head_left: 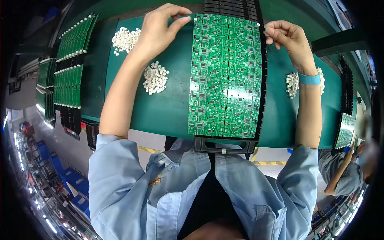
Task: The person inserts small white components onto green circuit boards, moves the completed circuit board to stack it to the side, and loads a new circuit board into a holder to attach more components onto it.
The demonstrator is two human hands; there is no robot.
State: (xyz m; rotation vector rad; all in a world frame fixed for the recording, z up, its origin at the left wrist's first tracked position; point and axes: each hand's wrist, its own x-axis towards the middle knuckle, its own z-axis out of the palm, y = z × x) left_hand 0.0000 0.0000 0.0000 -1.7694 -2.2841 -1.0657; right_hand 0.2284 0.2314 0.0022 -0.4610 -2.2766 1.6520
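A large green circuit board panel (226,76) lies on a black rack with a handle (226,146) at its near end. My left hand (166,30) is at the panel's top left corner, thumb and forefinger apart, near a small white part (195,19) on the board's edge. Beyond the top right corner, my right hand (289,38) has its fingers pinched together; whatever they hold is too small to make out. Another small white part (258,25) sits at that corner. White connector piles lie left of the panel (156,78) and beside my right wrist (292,85).
Another white connector pile (126,40) lies behind my left forearm. Racked green boards (68,86) with white connectors stand at the left. At the far right are another board (345,130) and a co-worker (346,172). The green mat (172,112) covers the worktop.
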